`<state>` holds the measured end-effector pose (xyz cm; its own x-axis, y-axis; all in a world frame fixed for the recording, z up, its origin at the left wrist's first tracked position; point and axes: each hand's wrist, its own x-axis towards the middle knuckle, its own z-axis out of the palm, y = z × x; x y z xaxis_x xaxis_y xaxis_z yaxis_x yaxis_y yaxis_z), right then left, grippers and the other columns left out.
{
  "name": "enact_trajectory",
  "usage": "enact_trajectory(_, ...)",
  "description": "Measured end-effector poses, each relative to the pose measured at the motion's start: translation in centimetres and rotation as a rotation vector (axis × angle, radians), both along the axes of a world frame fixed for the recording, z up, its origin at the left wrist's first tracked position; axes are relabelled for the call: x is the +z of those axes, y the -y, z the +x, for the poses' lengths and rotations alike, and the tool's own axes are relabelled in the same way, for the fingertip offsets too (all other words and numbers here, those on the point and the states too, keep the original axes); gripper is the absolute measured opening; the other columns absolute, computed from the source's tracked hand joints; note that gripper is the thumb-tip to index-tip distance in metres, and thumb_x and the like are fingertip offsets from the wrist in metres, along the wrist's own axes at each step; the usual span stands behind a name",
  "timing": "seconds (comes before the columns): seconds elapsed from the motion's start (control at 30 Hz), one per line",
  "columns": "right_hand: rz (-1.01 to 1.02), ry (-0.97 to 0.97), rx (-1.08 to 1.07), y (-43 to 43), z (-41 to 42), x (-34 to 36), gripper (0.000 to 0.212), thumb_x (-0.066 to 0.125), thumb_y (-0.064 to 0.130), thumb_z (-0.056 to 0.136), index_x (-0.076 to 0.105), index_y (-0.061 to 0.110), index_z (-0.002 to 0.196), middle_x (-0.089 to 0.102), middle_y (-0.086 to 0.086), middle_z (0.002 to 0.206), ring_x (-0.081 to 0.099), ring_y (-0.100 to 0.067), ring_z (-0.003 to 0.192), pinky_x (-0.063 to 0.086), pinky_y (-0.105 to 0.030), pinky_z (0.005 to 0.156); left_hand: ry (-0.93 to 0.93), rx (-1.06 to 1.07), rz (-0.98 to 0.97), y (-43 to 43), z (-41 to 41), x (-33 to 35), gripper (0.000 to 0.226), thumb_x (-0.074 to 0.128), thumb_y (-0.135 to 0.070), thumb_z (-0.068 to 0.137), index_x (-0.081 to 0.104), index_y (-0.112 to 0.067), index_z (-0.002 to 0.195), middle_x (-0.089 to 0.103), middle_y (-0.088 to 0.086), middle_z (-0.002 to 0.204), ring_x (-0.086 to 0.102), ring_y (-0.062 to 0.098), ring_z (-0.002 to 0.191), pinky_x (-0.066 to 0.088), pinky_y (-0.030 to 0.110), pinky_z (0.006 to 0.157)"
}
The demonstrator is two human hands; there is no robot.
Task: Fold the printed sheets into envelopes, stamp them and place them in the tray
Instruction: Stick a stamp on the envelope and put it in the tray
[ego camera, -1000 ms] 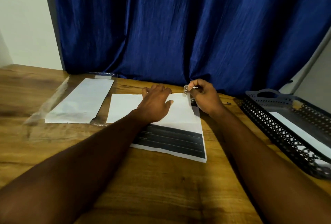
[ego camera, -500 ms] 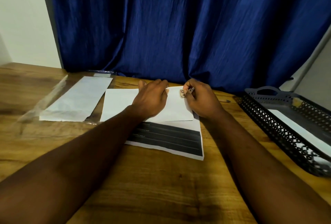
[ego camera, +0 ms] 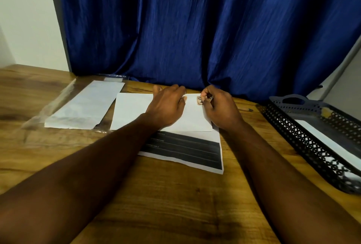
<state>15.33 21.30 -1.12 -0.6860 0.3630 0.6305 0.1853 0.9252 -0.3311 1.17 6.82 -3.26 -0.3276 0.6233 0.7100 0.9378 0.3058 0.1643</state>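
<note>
Our left hand lies flat on the envelope, fingers straight, pinning it over the printed sheet. Our right hand pinches the stamp at the envelope's far right corner. The paper looks thin and light and will likely slide, so we press mid-panel.

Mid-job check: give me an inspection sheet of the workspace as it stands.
Surface: wooden table.
Job's things: envelope lying on printed sheet; stamp at its far right corner; tray at right, holding a white envelope.
Clutter: clear sleeve of envelopes at left; pen toward the tray.
Hands: left hand flat on envelope; right hand pinching stamp.
Cables: nothing seen.
Surroundings: blue curtain, white wall.
</note>
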Motion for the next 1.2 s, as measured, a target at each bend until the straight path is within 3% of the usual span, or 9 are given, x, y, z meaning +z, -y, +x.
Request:
enact_trajectory(0.5,-0.071,-0.055,-0.019,0.36,-0.09,-0.12,0.014,0.065,0.009,0.101,0.065,0.024,0.100,0.067,0.009,0.093,0.064,-0.008,0.078,0.060,-0.032,0.076,-0.026,-0.001,-0.001,0.05,0.14,-0.14,0.018,0.045,-0.023,0.105,0.062,-0.019,0.110,0.065,0.002,0.103,0.058,0.022,0.093,0.033,0.047,0.089)
enact_trajectory(1.03,-0.100,-0.074,0.008,-0.03,0.10,-0.23,0.012,0.069,0.013,0.100,0.069,0.025,0.102,0.070,0.009,0.094,0.066,-0.009,0.084,0.060,-0.035,0.080,0.010,0.013,-0.018,0.20,0.36,0.03,0.020,0.043,-0.025,0.107,0.062,-0.019,0.111,0.063,0.002,0.104,0.057,0.022,0.094,0.031,0.047,0.093)
enact_trajectory(1.2,-0.178,-0.111,0.056,-0.21,0.52,-0.03,0.030,0.076,0.011,0.096,0.058,0.024,0.116,0.068,0.003,0.087,0.067,-0.013,0.079,0.059,-0.033,0.072,0.016,0.000,-0.031,0.31,0.42,0.10,0.020,0.044,-0.031,0.107,0.061,-0.020,0.110,0.064,0.001,0.105,0.060,0.024,0.097,0.032,0.049,0.093)
